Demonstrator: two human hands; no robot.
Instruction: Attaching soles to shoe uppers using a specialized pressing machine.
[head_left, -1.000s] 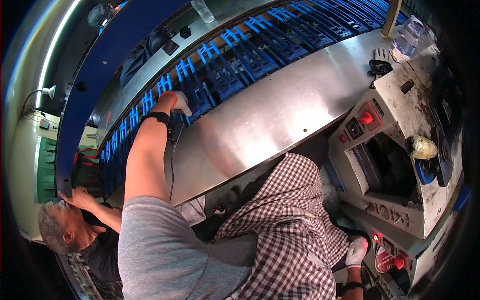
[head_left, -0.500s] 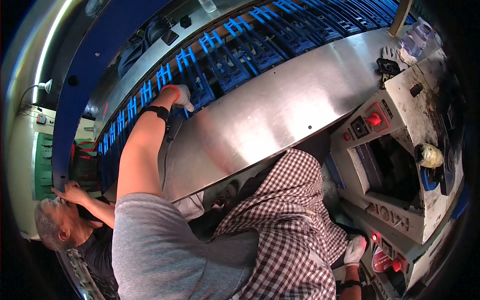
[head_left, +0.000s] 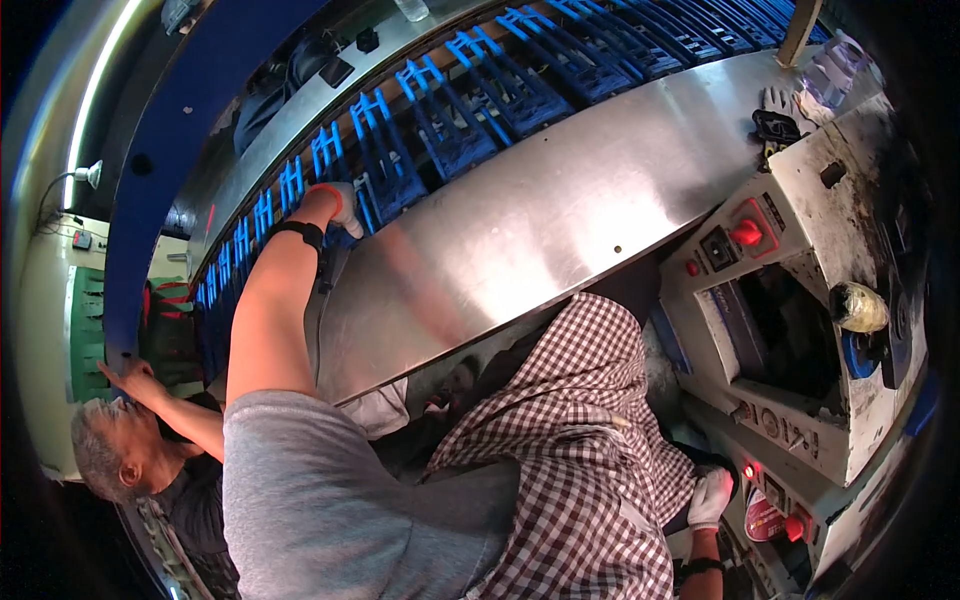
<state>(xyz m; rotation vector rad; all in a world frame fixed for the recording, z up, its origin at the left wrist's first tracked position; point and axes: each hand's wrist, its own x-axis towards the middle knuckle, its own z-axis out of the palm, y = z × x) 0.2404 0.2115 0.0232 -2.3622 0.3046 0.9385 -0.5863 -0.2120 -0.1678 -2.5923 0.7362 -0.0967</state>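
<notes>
My left hand (head_left: 345,209), in a white glove with an orange cuff, reaches out to the far edge of the metal tabletop (head_left: 480,260). Its fingers stretch downward beside a slim blue bar of the long row of blue racks (head_left: 450,130); nothing shows in them. Low on the right, my right hand (head_left: 712,497), also white-gloved, lies by the checkered cloth (head_left: 570,450) over my lap. Its fingers curl over a dark rounded thing, partly hidden, which I cannot make out.
A worn machine housing (head_left: 770,330) with a red button (head_left: 746,232) stands at the right. Loose gloves (head_left: 785,112) and a clear plastic bottle (head_left: 835,70) lie at the tabletop's far right. A co-worker (head_left: 130,450) is at the left with one hand raised.
My left hand has drawn slightly left and nearer along the tabletop's edge. My right hand has stayed put. The co-worker's raised hand has shifted a little.
</notes>
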